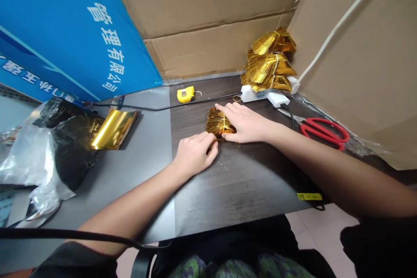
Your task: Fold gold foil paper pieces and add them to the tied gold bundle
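Hands (195, 151) (247, 122) at gold foil bundle (215, 121), left curled, right spanning it

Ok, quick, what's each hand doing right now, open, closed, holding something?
Left hand: curled at the near edge of the gold bundle; whether it grips cannot be told.
Right hand: closed on the gold bundle, holding it.

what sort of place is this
Probably a makeshift handwork bench: stacked gold foil bundles, red-handled scissors and a yellow tape measure suggest it.
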Available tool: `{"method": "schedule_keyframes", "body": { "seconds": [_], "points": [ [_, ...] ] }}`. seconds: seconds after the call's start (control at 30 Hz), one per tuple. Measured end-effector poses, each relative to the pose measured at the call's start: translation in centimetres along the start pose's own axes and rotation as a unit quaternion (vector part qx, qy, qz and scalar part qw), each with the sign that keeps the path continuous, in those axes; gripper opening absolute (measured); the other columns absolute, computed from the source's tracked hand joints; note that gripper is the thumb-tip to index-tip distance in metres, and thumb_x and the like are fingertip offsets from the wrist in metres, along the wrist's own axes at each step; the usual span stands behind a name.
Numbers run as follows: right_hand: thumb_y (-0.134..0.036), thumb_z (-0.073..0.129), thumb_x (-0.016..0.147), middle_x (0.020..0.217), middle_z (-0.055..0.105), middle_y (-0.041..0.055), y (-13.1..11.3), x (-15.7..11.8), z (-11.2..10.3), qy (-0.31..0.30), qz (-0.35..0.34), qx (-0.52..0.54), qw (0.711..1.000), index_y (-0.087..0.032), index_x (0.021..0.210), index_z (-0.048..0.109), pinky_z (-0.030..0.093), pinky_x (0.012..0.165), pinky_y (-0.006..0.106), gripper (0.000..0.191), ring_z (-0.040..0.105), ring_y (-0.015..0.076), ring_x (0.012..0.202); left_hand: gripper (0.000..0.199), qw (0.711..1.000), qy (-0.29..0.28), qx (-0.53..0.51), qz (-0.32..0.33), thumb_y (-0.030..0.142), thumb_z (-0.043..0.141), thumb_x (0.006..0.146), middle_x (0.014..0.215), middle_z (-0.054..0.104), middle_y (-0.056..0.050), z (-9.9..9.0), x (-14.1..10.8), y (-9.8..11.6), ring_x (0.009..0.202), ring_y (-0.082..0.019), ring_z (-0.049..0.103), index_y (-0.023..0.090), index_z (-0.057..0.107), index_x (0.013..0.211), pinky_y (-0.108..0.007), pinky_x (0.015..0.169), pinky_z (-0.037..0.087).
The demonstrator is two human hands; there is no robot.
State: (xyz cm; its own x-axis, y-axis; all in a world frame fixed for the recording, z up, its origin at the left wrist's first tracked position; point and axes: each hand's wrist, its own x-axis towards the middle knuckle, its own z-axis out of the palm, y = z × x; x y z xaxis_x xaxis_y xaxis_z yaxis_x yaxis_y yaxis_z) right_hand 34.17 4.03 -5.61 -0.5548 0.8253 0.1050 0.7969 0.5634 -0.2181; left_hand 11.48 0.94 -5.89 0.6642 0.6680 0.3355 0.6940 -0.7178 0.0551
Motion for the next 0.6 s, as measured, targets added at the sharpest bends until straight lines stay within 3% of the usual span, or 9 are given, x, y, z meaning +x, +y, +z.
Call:
{"method": "schedule_keyframes", "body": {
  "seconds": [0.2, 0.4, 0.6],
  "points": [
    [-0.045, 0.058, 0.089, 0.123, 0.057, 0.0208, 0.7, -0.6, 0.8, 0.035, -0.039, 0.018, 0.998, -0.002, 0.163, 0.016, 0.048, 0.095, 0.057, 0.096, 0.053, 0.0367, 0.106, 0.022, 0.998, 0.054, 0.014, -0.010, 0.027, 0.054, 0.094, 0.066, 0.066, 0.002, 0.7, -0.1, 0.3, 0.060, -0.014, 0.063, 0.020, 0.060, 0.074, -0.028, 0.055, 0.035],
    [-0.037, 0.054, 0.092, 0.110, 0.056, 0.0169, 0.6, -0.7, 1.4, 0.071, -0.074, 0.012, 0.995, -0.004, 0.161, 0.025, 0.048, 0.095, 0.053, 0.082, 0.051, 0.0322, 0.099, 0.027, 0.994, 0.100, 0.030, 0.028, 0.029, 0.057, 0.096, 0.061, 0.064, 0.004, 0.7, 0.1, -0.3, 0.056, -0.013, 0.061, 0.020, 0.060, 0.071, -0.029, 0.053, 0.036],
    [-0.036, 0.057, 0.088, 0.111, 0.056, 0.0157, 0.4, -0.8, 1.3, 0.062, -0.063, -0.011, 0.996, -0.007, 0.162, 0.026, 0.049, 0.091, 0.051, 0.085, 0.052, 0.0317, 0.097, 0.028, 0.987, 0.146, 0.063, 0.031, 0.025, 0.059, 0.090, 0.056, 0.061, 0.005, 0.9, 0.3, -0.4, 0.051, -0.012, 0.058, 0.020, 0.056, 0.064, -0.029, 0.050, 0.035]
  ]
}}
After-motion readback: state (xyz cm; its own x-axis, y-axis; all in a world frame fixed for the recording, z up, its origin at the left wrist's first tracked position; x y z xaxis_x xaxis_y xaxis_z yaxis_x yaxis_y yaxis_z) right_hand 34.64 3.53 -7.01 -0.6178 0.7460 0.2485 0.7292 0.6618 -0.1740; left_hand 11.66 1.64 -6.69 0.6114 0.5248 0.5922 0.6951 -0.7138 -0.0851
